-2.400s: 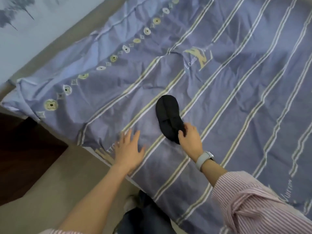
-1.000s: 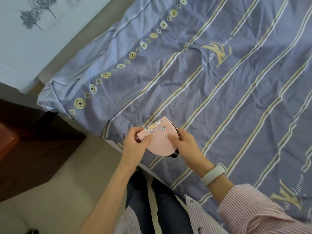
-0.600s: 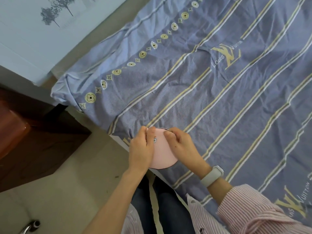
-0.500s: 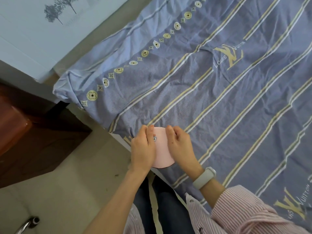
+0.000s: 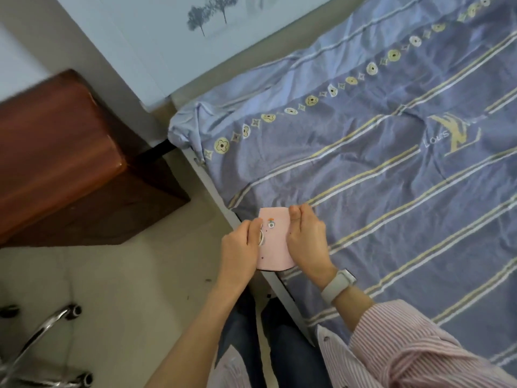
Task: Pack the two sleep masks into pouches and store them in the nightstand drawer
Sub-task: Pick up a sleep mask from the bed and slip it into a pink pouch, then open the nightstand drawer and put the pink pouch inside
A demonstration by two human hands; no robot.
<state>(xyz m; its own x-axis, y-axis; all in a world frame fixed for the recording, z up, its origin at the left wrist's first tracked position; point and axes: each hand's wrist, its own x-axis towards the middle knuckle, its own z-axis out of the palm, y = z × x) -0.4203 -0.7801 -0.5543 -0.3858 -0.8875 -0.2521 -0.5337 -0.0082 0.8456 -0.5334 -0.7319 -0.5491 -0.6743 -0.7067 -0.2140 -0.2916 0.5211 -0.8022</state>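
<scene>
Head view, single frame. Item held: a pink pouch [image 5: 273, 239], printed with small cartoon motifs, carried upright over the near edge of the bed [image 5: 391, 177]; its left and right margins are covered by the hands, and the print on its left side is partly masked. A thin dark sliver is seen under the pouch's lower edge; whether this belongs to a sleep mask cannot be told, and no mask can be made out otherwise. The left hand [image 5: 242, 247] is closed on the pouch's left edge, knuckles turned up, the forearm bare and running down toward the lower frame. The right hand [image 5: 306, 239] is closed on the right edge, fingers curled toward the pouch top, thumb hidden behind the fabric; a pale wristwatch [image 5: 337, 285] is worn at the wrist, above a pink striped sleeve [image 5: 405, 345] that is cut off at the lower right. The bed is covered with a blue sheet bearing yellow-and-white stripes, a row of flower motifs and a printed logo, cropped at top and right. A brown wooden nightstand [image 5: 64, 163] is recorded at left, blurred and cut off by the frame; no drawer front can be distinguished. A chrome chair base [image 5: 42, 340] with castors is partly shown at lower left. Dark trousers [image 5: 279, 345] are seen between the forearms.
</scene>
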